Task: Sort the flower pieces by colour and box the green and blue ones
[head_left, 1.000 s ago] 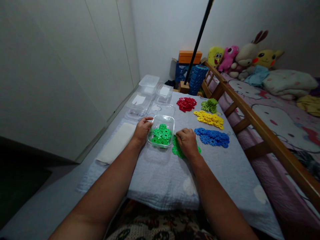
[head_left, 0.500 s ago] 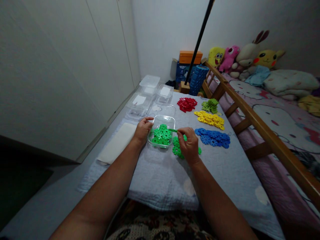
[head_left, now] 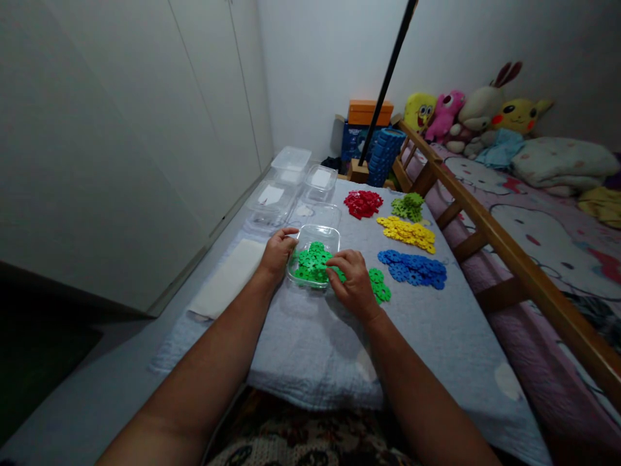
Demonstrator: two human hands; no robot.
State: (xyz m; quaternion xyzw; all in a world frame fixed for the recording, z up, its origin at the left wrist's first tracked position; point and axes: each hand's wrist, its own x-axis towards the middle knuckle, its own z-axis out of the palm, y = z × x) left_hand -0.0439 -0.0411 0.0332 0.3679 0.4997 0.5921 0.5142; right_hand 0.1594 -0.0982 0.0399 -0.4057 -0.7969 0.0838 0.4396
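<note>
A clear plastic container (head_left: 317, 230) stands on the cloth-covered table with a heap of green flower-shaped discs (head_left: 313, 262) inside. My left hand (head_left: 278, 255) grips its left rim, thumb and fingers closed on the wall. Over the container's right edge is my right hand (head_left: 352, 281), its thumb and fingertips slightly apart just above the green heap. No disc shows clearly between those fingers. More green discs (head_left: 380, 286) lie on the cloth to the right, partly hidden behind my right hand.
Piles of red discs (head_left: 363, 203), yellow discs (head_left: 407, 233), blue discs (head_left: 413, 268) and light green discs (head_left: 408, 206) lie right. Several clear containers and lids (head_left: 272, 195) sit at the back left. A folded cream cloth (head_left: 228, 278) lies left; a wooden bed rail (head_left: 514, 278) borders the right.
My right hand has moved left from the loose green discs to the container. The green disc it pinched edge-on no longer shows in its fingers. My left hand stays on the rim.
</note>
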